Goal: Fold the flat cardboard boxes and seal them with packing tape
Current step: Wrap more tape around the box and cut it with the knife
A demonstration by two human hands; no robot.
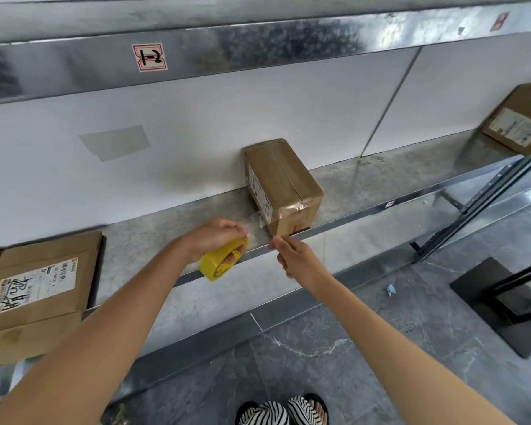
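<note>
A small brown cardboard box [284, 187] stands on the metal shelf [166, 231], folded up, with clear tape along its top seam and over its near end. My left hand [215, 236] grips a yellow roll of packing tape [223, 260] just left of the box, fingers through its core. A strip of clear tape [258, 233] stretches from the roll toward my right hand [295, 259], which pinches its free end in front of the box's lower corner.
A larger labelled cardboard box [40, 286] lies on the shelf at the left. Another labelled box [521, 121] sits at the far right. A black metal stand [503, 299] is on the grey floor at the right. My sandalled feet [284, 411] show below.
</note>
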